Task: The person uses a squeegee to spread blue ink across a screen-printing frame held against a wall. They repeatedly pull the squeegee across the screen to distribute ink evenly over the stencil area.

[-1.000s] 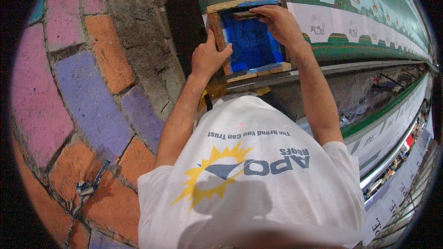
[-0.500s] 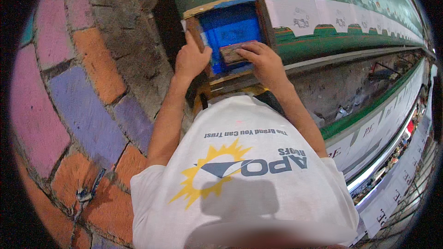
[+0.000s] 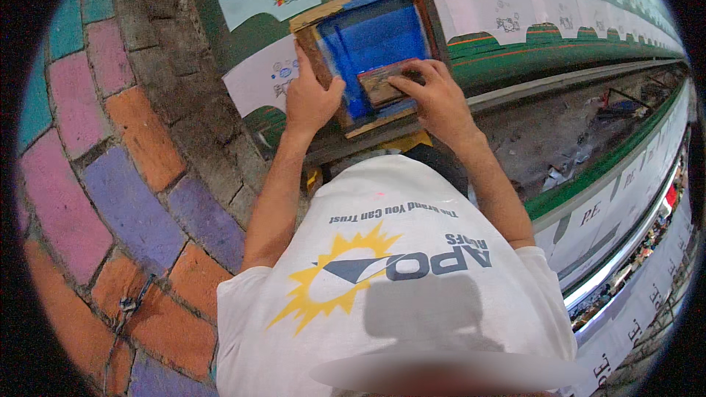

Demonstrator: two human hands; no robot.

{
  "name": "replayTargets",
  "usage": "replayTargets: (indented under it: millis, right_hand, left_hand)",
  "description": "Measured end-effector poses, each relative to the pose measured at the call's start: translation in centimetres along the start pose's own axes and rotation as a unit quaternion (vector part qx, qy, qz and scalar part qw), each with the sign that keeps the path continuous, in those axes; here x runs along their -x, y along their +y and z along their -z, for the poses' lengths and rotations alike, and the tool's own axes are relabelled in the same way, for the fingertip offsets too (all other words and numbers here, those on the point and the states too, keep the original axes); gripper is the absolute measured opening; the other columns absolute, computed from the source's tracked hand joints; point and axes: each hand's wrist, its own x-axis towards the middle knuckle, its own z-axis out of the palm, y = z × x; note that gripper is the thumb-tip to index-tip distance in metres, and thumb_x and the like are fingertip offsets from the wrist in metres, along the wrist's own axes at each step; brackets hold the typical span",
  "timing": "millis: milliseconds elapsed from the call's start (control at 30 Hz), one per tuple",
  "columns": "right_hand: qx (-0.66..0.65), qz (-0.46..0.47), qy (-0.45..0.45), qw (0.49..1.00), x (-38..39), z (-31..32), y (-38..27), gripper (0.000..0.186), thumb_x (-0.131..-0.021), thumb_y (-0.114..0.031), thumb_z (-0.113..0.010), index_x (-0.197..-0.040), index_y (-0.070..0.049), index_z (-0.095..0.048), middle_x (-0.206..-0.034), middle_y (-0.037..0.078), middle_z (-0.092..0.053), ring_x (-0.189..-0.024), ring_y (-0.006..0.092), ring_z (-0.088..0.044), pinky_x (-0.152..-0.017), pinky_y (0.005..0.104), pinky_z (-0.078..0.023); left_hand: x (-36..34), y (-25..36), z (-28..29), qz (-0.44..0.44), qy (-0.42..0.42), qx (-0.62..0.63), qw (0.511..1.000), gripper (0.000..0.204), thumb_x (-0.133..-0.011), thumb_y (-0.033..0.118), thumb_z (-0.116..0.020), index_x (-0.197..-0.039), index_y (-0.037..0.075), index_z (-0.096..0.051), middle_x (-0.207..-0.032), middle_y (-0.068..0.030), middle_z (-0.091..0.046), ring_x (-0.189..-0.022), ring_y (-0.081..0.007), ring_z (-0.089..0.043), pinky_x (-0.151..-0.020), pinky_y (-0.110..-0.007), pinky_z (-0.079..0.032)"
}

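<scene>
A wooden screen-printing frame (image 3: 354, 5) with blue-inked mesh (image 3: 379, 38) rests on the long green table. My left hand (image 3: 312, 103) grips its left rail, index finger stretched along the wood and thumb on the inner side. Inside the frame, at its near right, my right hand (image 3: 445, 99) holds a wooden squeegee (image 3: 381, 90) pinched between thumb and fingers. The squeegee's lower edge is at the mesh. Just left of the frame lies a white cut piece (image 3: 254, 77) with blue and black print, partly behind my left hand. What lies under the frame is hidden.
Rows of printed white pieces (image 3: 482, 18) run along the green table (image 3: 485, 59) to the right. Beyond a gap with litter, a second table holds lettered white pieces (image 3: 588, 213). Colored paving blocks (image 3: 132, 184) cover the ground at left, with a cord (image 3: 129, 305) on them.
The frame, with both hands and the squeegee, has shifted right along the table. A printed piece now shows to its left. My view has shifted too.
</scene>
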Motion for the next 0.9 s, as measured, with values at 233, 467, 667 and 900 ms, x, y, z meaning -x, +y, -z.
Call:
replayTargets:
  millis: [233,467,667,900]
  right_hand:
    - [-0.022,0.023,0.007,0.999,1.4,2.5,7.6,0.071,-0.065,0.005,-0.083,-0.133,-0.010,-0.071,-0.136,0.012,-0.067,-0.131,0.0350,-0.062,-0.113,0.0468,-0.054]
    - [-0.044,0.052,-0.031,0.997,1.1,2.2,8.9,0.070,-0.070,0.005,-0.082,-0.136,-0.011,-0.070,-0.136,0.010,-0.067,-0.127,0.0333,-0.064,-0.111,0.0455,-0.055]
    - [-0.020,0.069,-0.039,0.997,0.8,2.3,9.0,0.078,-0.068,0.000,-0.087,-0.142,-0.012,-0.066,-0.136,0.009,-0.067,-0.127,0.0317,-0.064,-0.110,0.0442,-0.055]
    - [0.003,0.070,-0.050,0.996,1.0,1.8,8.3,0.073,-0.071,0.002,-0.082,-0.141,-0.011,-0.067,-0.137,0.010,-0.068,-0.126,0.0320,-0.065,-0.110,0.0444,-0.056]
  left_hand:
    - [-2.6,4.4,-6.3,-0.021,0.003,0.026,0.999,0.110,-0.086,0.029,-0.079,-0.170,-0.010,-0.021,-0.116,-0.0343,-0.077,-0.104,-0.0478,-0.078,-0.094,-0.049,-0.062]
    - [-3.0,2.8,-7.4,-0.055,0.013,0.081,0.995,0.107,-0.085,0.024,-0.081,-0.171,-0.005,-0.025,-0.126,-0.0267,-0.077,-0.113,-0.0379,-0.078,-0.098,-0.044,-0.061]
    - [-3.2,2.2,-7.4,-0.047,0.000,0.101,0.994,0.104,-0.085,0.021,-0.081,-0.172,0.000,-0.027,-0.128,-0.0233,-0.077,-0.118,-0.0345,-0.078,-0.101,-0.043,-0.060]
    - [-2.8,3.1,-6.9,-0.031,-0.015,0.083,0.996,0.104,-0.087,0.023,-0.080,-0.172,0.000,-0.025,-0.126,-0.0244,-0.078,-0.113,-0.0371,-0.079,-0.099,-0.044,-0.061]
